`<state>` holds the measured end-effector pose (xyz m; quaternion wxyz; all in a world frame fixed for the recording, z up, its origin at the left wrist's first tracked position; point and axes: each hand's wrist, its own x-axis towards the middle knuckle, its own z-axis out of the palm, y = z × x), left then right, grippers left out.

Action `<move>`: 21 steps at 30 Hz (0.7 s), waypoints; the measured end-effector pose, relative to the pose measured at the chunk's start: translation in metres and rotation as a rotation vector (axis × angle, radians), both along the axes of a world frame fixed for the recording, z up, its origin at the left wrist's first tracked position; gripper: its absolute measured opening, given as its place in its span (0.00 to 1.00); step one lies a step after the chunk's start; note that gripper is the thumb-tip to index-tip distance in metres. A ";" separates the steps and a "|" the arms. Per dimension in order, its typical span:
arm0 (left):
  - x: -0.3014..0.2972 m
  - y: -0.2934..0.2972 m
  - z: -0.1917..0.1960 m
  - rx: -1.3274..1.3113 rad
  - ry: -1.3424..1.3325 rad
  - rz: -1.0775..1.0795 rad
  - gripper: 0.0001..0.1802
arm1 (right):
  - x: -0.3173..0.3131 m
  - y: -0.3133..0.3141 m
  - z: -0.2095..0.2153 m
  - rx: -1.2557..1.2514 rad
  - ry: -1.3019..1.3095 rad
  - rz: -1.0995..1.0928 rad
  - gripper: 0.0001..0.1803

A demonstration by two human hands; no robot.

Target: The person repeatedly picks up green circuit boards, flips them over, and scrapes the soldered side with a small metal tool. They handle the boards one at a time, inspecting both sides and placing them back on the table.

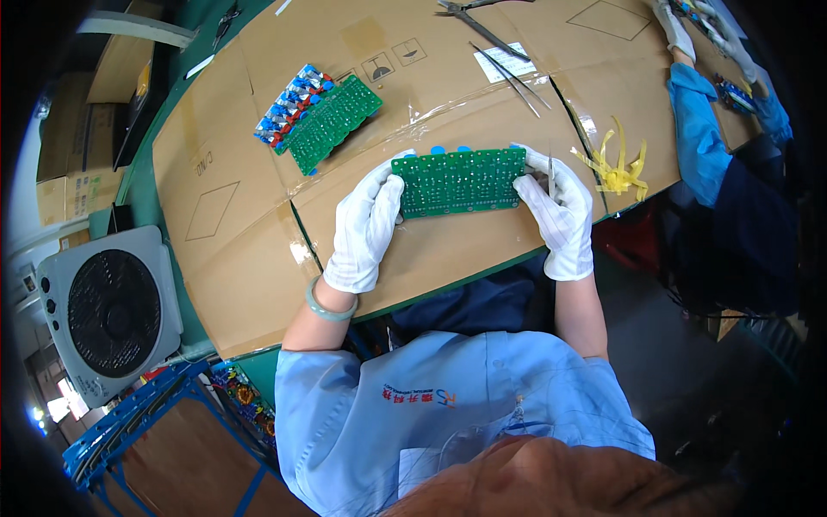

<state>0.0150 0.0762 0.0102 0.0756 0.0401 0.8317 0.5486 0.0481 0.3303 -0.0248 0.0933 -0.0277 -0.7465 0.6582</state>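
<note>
A green circuit board (458, 183) is held up over the cardboard, its side with rows of solder points showing. My left hand (366, 226), in a white glove, grips its left end with thumb and fingers. The right end is pinched in my right hand (558, 211), gloved likewise. A thin pointed metal tool (551, 169) sticks up among the right hand's fingers; its kind I cannot make out. Blue parts peek out behind the board's top edge. Farther left lie more green boards (334, 122), one with blue, red and silver components showing.
Cardboard (258, 220) covers the table. Tweezers (508, 77) and pliers (487, 30) lie at the back, by a paper slip (506, 63). Yellow strips (618, 168) lie at right. A box fan (112, 310) stands left. A co-worker's gloved hand (676, 33) works at far right.
</note>
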 end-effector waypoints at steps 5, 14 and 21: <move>0.001 -0.002 -0.009 0.021 -0.054 0.050 0.18 | 0.001 0.000 -0.001 -0.028 -0.002 -0.012 0.18; -0.002 -0.004 -0.005 0.062 -0.112 0.075 0.18 | 0.002 0.000 -0.002 0.013 0.070 -0.054 0.17; 0.003 -0.005 -0.014 0.165 -0.112 0.162 0.17 | 0.000 0.002 0.000 0.211 0.124 -0.048 0.18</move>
